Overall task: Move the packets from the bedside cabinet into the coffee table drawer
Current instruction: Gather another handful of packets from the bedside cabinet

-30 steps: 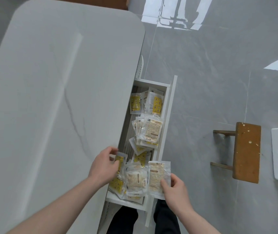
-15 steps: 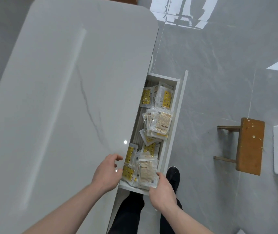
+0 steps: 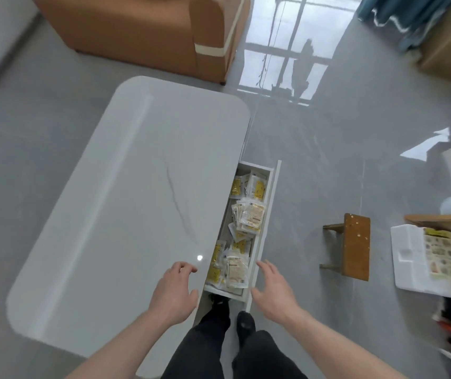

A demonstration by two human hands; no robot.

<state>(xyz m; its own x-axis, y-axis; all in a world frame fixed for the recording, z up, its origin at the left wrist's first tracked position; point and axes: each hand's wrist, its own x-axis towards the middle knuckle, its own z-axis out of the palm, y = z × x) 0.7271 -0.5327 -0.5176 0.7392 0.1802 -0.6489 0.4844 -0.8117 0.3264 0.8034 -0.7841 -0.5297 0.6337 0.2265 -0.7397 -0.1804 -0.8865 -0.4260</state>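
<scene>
Grey glossy floor tiles (image 3: pixel 314 165) run under the whole scene and reflect a window frame at the top. On them, at upper left, stands a brown sofa (image 3: pixel 142 31). Below it sits the white coffee table (image 3: pixel 125 203), its top marked with a faint dark vein. Its drawer (image 3: pixel 264 231) is pulled out along the table's right side. At far right a white foam block (image 3: pixel 407 258) lies on the floor with a printed sheet (image 3: pixel 439 253) on top; a small wooden stool (image 3: pixel 354 243) stands between that block and the drawer.

Inside the drawer lie the packets (image 3: pixel 249 217), clear sachets with yellow or tan contents, in three loose clusters at the far end, middle and near end. None is in either hand.

Left hand (image 3: pixel 173 292) is over the table's near right edge, fingers loosely curled, holding nothing. Right hand (image 3: pixel 275 291) is just beside the drawer's outer front panel, fingers straight and slightly spread; contact with the panel cannot be determined. Dark trouser legs and shoes show below.
</scene>
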